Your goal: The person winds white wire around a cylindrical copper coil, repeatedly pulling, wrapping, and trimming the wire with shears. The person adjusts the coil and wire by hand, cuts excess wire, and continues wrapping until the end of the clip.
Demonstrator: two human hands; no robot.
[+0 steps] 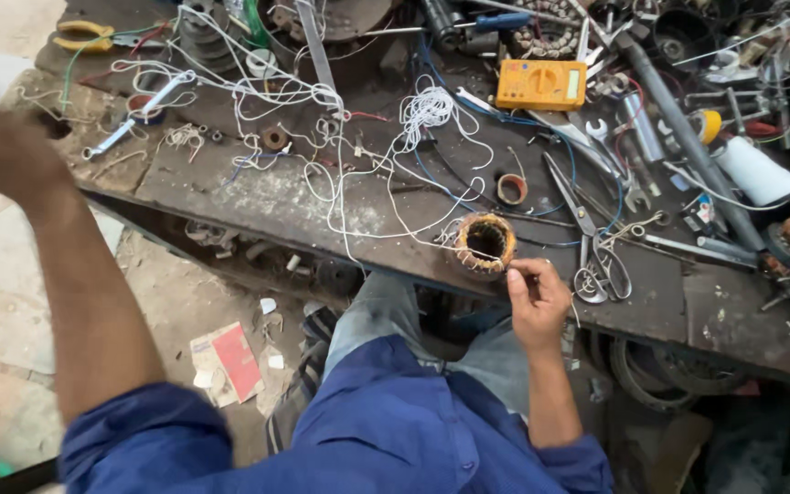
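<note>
A small motor stator (485, 242) with copper windings stands at the front edge of the dark workbench (258, 197). My right hand (537, 300) is just to its right, thumb and forefinger pinched together on a thin white thread (386, 197) that runs into a loose tangle across the bench. My left hand (4, 151) is raised far out to the left over the bench corner. It is blurred and seen from the back, so its fingers are hidden. My blue sleeves and grey trousers fill the bottom of the view.
A yellow multimeter (541, 84), scissors (596, 252), a tape roll (511, 188), a wrench (134, 119), yellow pliers (84, 35), a grey pipe (678, 119) and a white cylinder (756, 169) crowd the bench. Red and white paper (228, 361) lies on the floor.
</note>
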